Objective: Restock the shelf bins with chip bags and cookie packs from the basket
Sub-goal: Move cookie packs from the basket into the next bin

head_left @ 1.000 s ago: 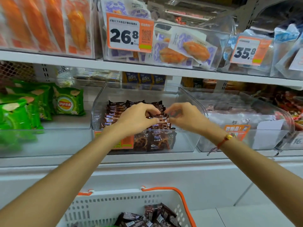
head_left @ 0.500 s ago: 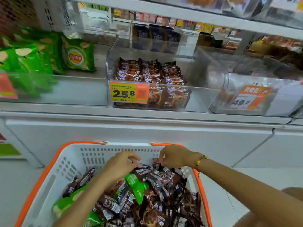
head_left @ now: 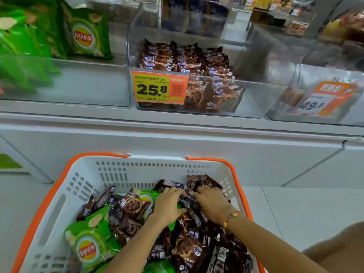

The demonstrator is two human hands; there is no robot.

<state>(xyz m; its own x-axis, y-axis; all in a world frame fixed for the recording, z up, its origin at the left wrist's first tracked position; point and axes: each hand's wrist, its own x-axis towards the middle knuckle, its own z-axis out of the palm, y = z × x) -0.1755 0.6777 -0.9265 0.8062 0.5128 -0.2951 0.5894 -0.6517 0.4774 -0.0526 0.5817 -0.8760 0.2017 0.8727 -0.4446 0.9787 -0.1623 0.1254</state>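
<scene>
Digging into the basket, left hand and right hand curl over cookie packs, firm grip unclear; the cookie bin above the basket is part-filled, plenty left.

"25.8" on orange price tag

Our fingers vanish among the cookie packs; the basket is cut off below, and the right-hand bin blurs beyond reading.

White basket with orange rim, dark brown cookie packs, bright green chip bags, orange price tag.
</scene>
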